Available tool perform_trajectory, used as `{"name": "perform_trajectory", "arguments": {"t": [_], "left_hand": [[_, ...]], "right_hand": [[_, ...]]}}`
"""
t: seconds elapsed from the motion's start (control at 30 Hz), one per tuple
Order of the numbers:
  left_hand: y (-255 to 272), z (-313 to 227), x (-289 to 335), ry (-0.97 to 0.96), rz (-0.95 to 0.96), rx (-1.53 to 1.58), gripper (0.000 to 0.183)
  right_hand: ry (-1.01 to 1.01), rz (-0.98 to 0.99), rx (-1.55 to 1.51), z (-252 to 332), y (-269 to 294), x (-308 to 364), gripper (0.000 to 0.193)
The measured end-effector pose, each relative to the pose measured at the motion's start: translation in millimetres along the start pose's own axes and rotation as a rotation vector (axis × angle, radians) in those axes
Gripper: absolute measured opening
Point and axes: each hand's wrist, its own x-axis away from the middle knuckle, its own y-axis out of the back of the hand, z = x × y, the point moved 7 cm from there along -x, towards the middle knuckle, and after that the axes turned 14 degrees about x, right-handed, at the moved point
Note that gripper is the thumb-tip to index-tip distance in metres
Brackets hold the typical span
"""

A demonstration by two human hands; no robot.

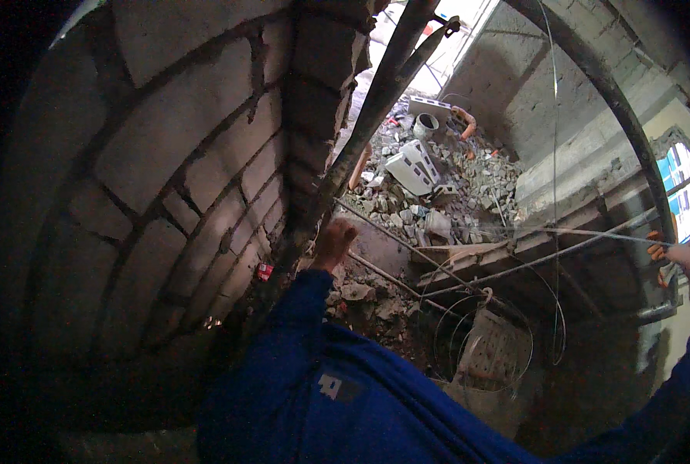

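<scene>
My left hand [334, 243], in a blue sleeve, is raised beside a dark metal pole [358, 143]. Its fingers are curled closed, and what they grip, if anything, is hidden. Far to the right, my right hand [684, 263] is closed around an orange-handled tool [655, 248], whose working end I cannot make out. A thin pale wire [592, 233] stretches leftward from near that hand, across the scaffold tubes. More loose wire [559, 325] hangs in loops below it.
A block wall [206, 170] rises close on the left. Rubble [399, 209] covers the ground below, with white perforated blocks [413, 168], a round pot [425, 124] and an orange pipe bend [464, 122]. Metal tubes [546, 271] cross in front; a curved pole [619, 104] stands at right.
</scene>
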Motion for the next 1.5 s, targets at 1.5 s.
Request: {"name": "perform_trajectory", "arguments": {"t": [1.5], "left_hand": [[115,-325,40,-0.163,-0.238,0.144,0.047]], "right_hand": [[-0.739,-0.221,-0.406,-220,-159,-90,0.045]]}}
